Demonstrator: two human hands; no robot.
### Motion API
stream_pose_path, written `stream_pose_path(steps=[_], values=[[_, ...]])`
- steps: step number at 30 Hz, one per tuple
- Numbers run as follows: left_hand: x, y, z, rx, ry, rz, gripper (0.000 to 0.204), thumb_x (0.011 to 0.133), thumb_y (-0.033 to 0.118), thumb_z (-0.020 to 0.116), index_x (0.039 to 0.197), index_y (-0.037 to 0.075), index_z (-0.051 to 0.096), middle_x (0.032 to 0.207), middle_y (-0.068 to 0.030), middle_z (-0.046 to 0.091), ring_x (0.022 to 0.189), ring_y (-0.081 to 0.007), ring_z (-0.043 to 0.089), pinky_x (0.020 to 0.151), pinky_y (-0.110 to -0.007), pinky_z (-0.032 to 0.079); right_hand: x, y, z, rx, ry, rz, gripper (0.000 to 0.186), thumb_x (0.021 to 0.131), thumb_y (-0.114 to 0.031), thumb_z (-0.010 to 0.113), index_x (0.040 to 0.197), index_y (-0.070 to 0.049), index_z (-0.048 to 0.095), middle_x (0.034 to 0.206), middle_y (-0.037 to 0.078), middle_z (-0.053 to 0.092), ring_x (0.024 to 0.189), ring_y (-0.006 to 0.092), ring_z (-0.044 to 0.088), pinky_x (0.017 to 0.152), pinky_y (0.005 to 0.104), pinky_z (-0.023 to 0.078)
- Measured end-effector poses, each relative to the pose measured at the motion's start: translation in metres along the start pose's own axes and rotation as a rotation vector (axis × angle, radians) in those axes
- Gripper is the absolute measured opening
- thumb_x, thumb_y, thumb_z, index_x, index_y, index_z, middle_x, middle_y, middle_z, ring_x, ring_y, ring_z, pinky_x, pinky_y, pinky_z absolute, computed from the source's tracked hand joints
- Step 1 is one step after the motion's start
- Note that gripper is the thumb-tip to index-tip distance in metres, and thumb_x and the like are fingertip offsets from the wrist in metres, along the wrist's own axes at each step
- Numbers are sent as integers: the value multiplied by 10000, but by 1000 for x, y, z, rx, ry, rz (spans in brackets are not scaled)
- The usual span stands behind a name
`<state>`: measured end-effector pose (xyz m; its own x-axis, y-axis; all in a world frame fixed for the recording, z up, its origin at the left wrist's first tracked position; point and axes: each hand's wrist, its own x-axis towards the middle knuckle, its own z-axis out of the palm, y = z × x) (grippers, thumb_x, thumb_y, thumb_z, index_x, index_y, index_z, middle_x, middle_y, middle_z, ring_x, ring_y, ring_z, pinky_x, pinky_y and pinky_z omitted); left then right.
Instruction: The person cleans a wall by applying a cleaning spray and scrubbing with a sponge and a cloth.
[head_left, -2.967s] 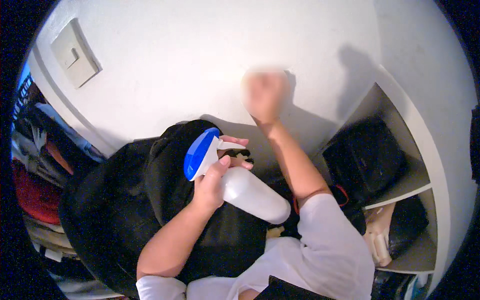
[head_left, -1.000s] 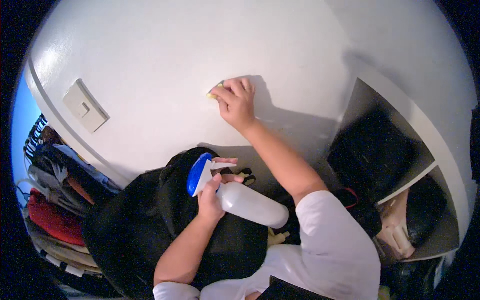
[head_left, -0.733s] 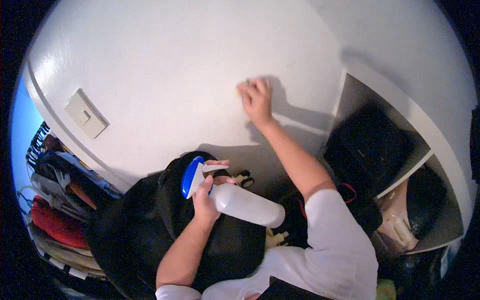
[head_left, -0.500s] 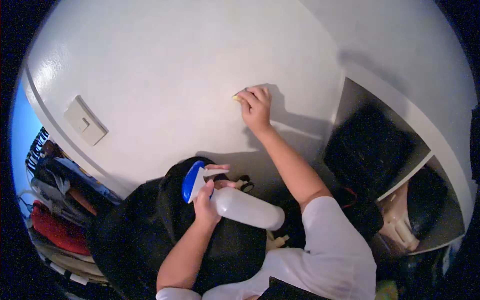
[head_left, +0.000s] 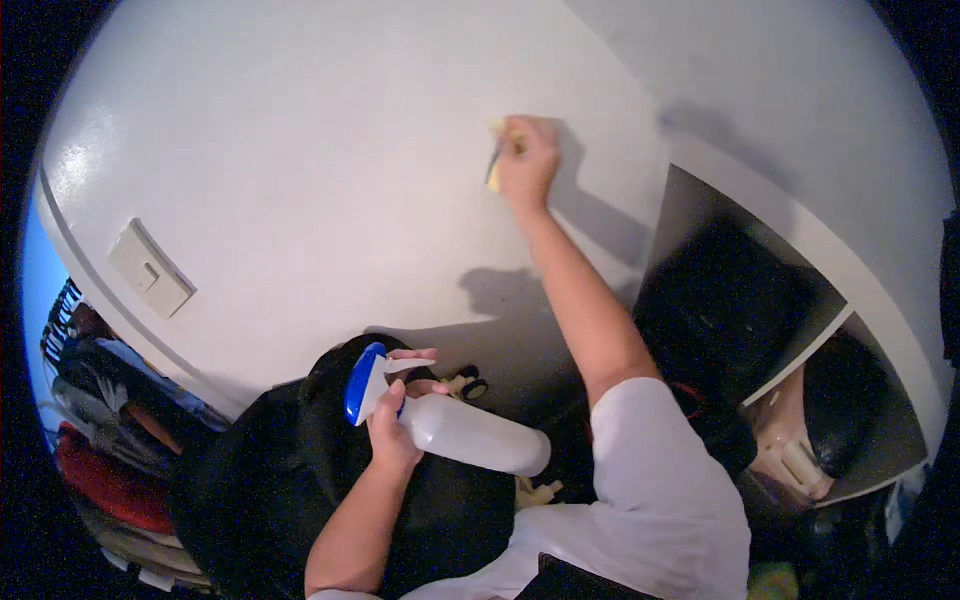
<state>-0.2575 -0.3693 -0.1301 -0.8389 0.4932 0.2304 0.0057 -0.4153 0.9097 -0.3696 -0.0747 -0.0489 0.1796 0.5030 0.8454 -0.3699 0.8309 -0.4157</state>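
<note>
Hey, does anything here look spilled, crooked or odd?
No spill or damage that I can make out. Only the spray bottle looks askew: the left hand holds it tipped nearly sideways, not upright.

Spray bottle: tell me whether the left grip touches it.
Touching: the head view shows the left grip wrapped around the neck of the spray bottle.

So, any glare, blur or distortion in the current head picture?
Head view: glare on the white wall, far left; the right hand looks slightly blurred, its shadow falling rightward; the white shelf unit bowed by the fisheye; corners dark and grainy.
</note>
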Motion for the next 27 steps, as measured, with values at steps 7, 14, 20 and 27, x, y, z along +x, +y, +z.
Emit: stream_pose_path(steps=[7, 14, 20, 27], values=[[-5, 9, 10, -22, 19, 28, 434, 765, 264, 518, 1098, 0, 432, 1082, -170, 536, 724, -215, 614, 633, -316, 510, -3, -5, -2, 11, -54, 88, 112, 671, -33, 661, 779, -48, 638, 803, 100, 597, 820, 281, 540, 748, 374, 417], [28, 50, 43, 74, -42, 68, 380, 782, 230, 491, 1082, -1, 465, 1047, -161, 552, 720, -217, 609, 611, -322, 496, 7, 11, -13, 37, 0, 127, 131, 657, -14, 641, 781, -54, 637, 763, 87, 596, 772, 279, 548, 727, 361, 420], [93, 73, 111, 190, -210, 130, 239, 806, 196, 544, 961, 14, 537, 912, -117, 600, 712, -207, 612, 613, -310, 483, 34, 50, -15, -64, 260, 396, 126, 703, -45, 641, 824, -28, 610, 878, 143, 582, 818, 311, 540, 769, 382, 412], [125, 84, 128, 198, -172, 207, 212, 782, 151, 560, 920, -8, 538, 861, -125, 607, 679, -229, 618, 600, -318, 494, 74, 91, -31, -130, 307, 306, 113, 711, -40, 629, 820, -13, 609, 854, 144, 590, 787, 278, 556, 726, 364, 440]])
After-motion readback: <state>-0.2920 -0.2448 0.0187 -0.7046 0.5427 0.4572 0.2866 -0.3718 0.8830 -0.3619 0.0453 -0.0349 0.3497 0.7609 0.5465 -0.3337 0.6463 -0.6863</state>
